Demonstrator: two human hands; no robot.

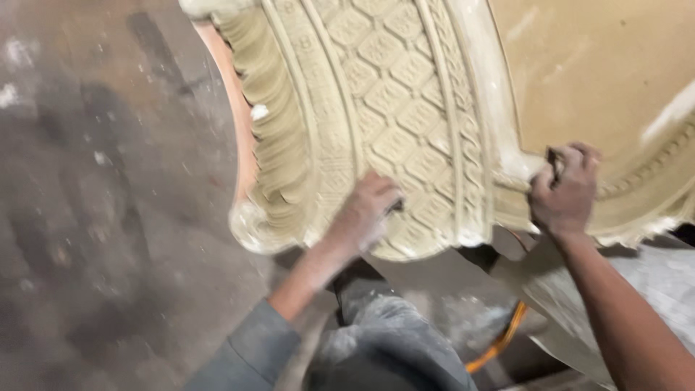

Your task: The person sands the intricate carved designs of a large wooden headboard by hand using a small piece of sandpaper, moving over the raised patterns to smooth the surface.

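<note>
A large pale carved panel [405, 94] with a diamond lattice and ribbed, scalloped borders fills the upper middle. My left hand [365, 210] presses against its lower lattice area, fingers curled over a small dark item that is mostly hidden. My right hand [565, 192] is closed around a small dark tool [554, 163], held against the smooth moulding where the lattice band meets a plainer tan section [601, 65]. Both hands are dusted with pale powder.
A dusty grey concrete floor [101, 217] lies to the left and below. An orange cable or hose [499, 344] runs beneath the panel. My grey-clad knee [391, 340] sits below the panel's lower edge.
</note>
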